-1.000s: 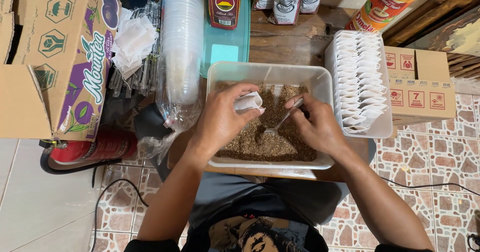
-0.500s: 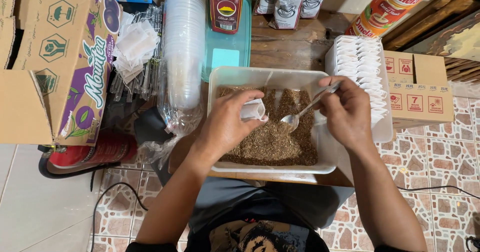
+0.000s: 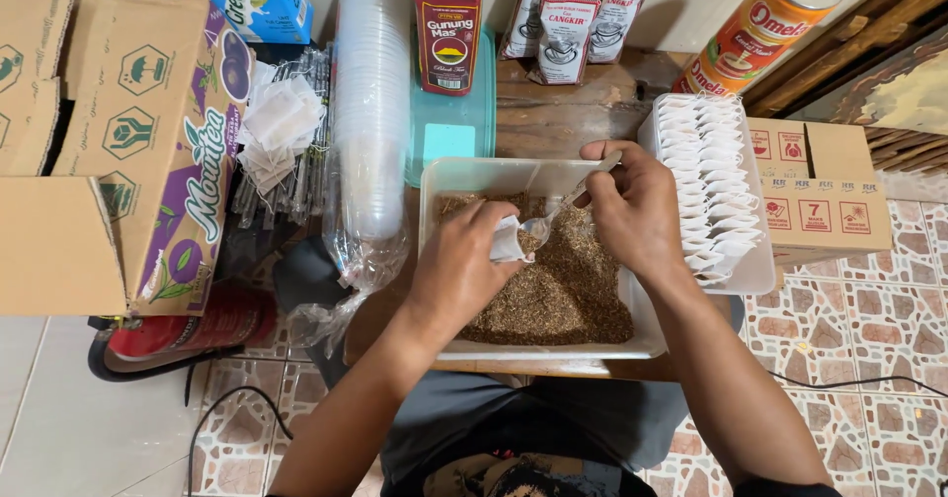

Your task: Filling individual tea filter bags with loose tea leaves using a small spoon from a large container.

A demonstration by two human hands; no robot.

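Observation:
My left hand (image 3: 462,265) holds a small white paper pouch (image 3: 510,240) over a clear plastic tub (image 3: 444,176) of brown loose granules (image 3: 568,290). My right hand (image 3: 632,206) grips a metal spoon (image 3: 563,206) by its handle, and the bowl of the spoon tips into the mouth of the pouch. Both hands hover above the tub, which rests on a small wooden table in front of my lap.
A white tray (image 3: 752,270) lined with several filled white pouches stands right of the tub. A bagged stack of clear plastic cups (image 3: 370,122) lies to the left, beside loose empty pouches (image 3: 281,127) and a cardboard box (image 3: 148,152). Cartons, foil packs and an orange tin (image 3: 765,23) stand behind.
My right hand lifted the spoon out of the granules, raised it and brought its bowl to the pouch. My left hand raised the pouch slightly toward it.

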